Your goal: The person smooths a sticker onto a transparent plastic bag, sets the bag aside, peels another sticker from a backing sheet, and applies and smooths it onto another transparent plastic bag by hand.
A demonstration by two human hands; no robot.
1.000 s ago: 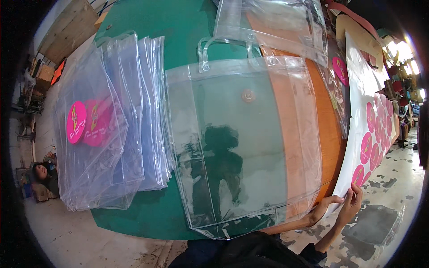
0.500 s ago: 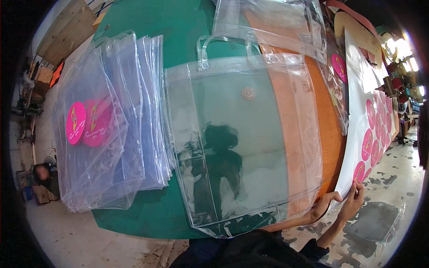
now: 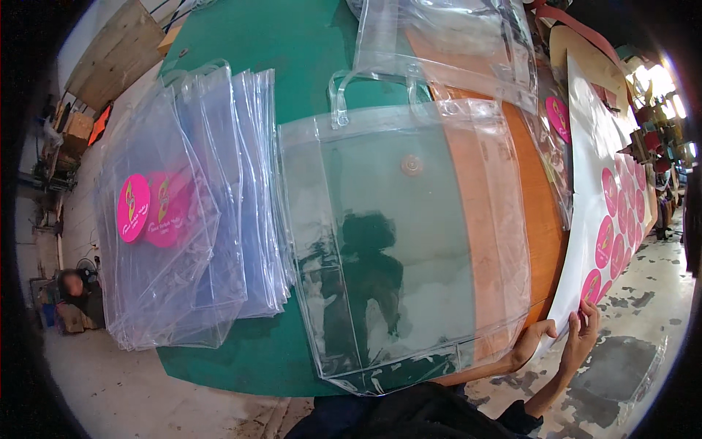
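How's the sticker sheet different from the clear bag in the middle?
The sticker sheet is white, but the clear bag is see-through. The sticker sheet has many pink circles; the clear bag instead has a looped handle. Both look shiny in places.

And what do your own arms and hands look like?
The left hand and right hand are bare: no gloves, and no watch or ring that I can make out. A dark sleeve ends partway along the right forearm. The left forearm shows bare; where its sleeve ends is unclear against the dark clothing.
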